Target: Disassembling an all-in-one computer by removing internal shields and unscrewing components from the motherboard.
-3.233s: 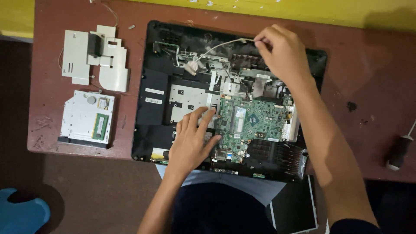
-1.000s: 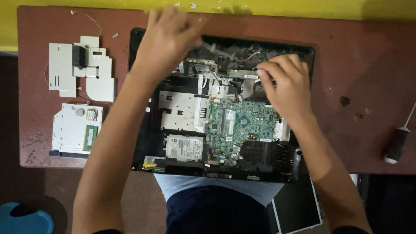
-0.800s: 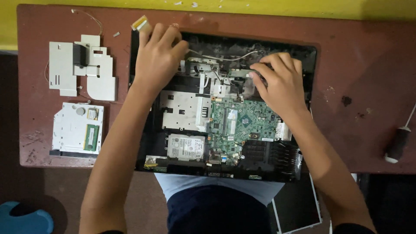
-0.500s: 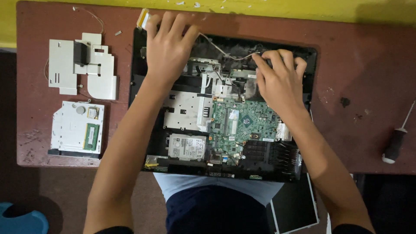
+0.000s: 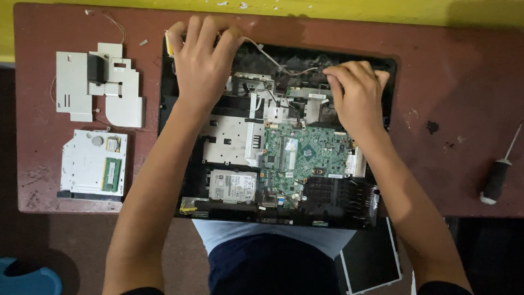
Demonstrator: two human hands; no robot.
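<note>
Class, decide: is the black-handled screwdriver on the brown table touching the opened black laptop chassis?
Apart. The head view shows the black-handled screwdriver lying far right of the laptop chassis, bare brown table between.

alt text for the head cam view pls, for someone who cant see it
Seen from above, a person's left hand and right hand work at the far edge of an opened laptop with its green board bare, on a brown table. A drive and grey covers lie left, a screwdriver right.

Left hand (image 5: 203, 63) covers the far-left corner of the opened laptop chassis (image 5: 180, 158); what its fingertips grip there can't be told. Right hand (image 5: 357, 98) hides the chassis parts beneath it. Near the chassis's front right corner, a flat panel (image 5: 374, 262) lies partly hidden beneath the table and the right forearm.
</note>
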